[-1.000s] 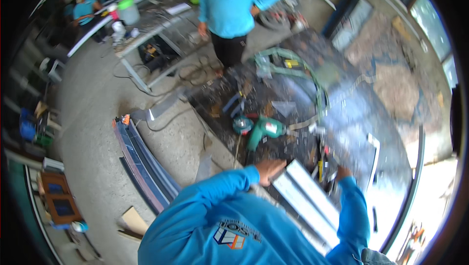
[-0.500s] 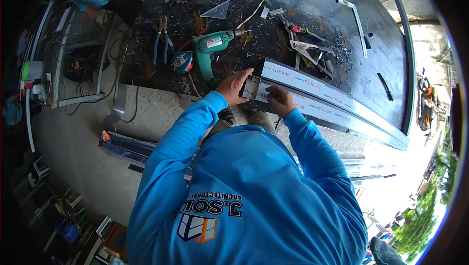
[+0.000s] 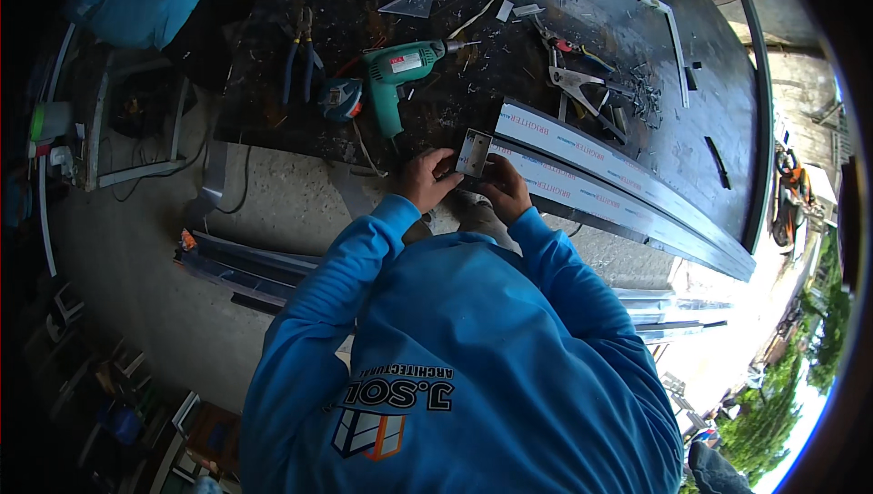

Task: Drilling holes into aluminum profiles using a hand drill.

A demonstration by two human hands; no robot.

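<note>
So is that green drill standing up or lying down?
Lying down: the green drill rests on its side on the dark workbench, untouched by either hand.

both hands, left hand (image 3: pixel 424 177) and right hand (image 3: pixel 503 186), gripped a small metal plate (image 3: pixel 473 152) at the end of long aluminium profiles (image 3: pixel 607 182); a green drill (image 3: pixel 397 75) lay just beside on the dark workbench (image 3: pixel 637 48).

— Where does the view sit?
— One head-worn fisheye, looking steeply down over a blue-shirted back that fills the lower centre.
— How near?
— Close to the hands at frame centre; the dark workbench (image 3: pixel 637 157) curves across the upper right.
</note>
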